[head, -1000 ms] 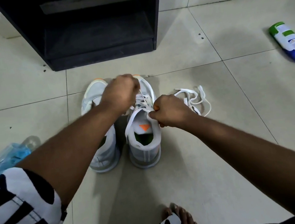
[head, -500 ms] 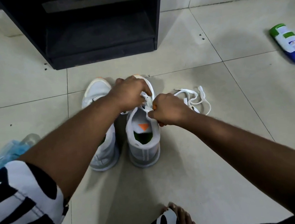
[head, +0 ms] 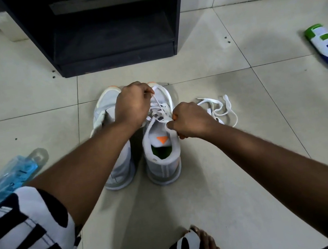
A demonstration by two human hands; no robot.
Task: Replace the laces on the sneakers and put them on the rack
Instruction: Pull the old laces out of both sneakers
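Lace (head: 157, 106) runs taut now as the left hand (head: 132, 103), lower half a second ago, lifts toward the toe, pinching it; the right hand (head: 190, 120) grips the right sneaker (head: 163, 162) collar. Lacing continues; rack (head: 113, 36) waits beyond.

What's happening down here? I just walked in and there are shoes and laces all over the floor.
A person sits on the floor lacing the right-hand sneaker. The left hand pinches a white lace above its eyelets while the right hand grips the lace at the tongue. Another lace lies loose beside it. Both sneakers sit before the black rack.
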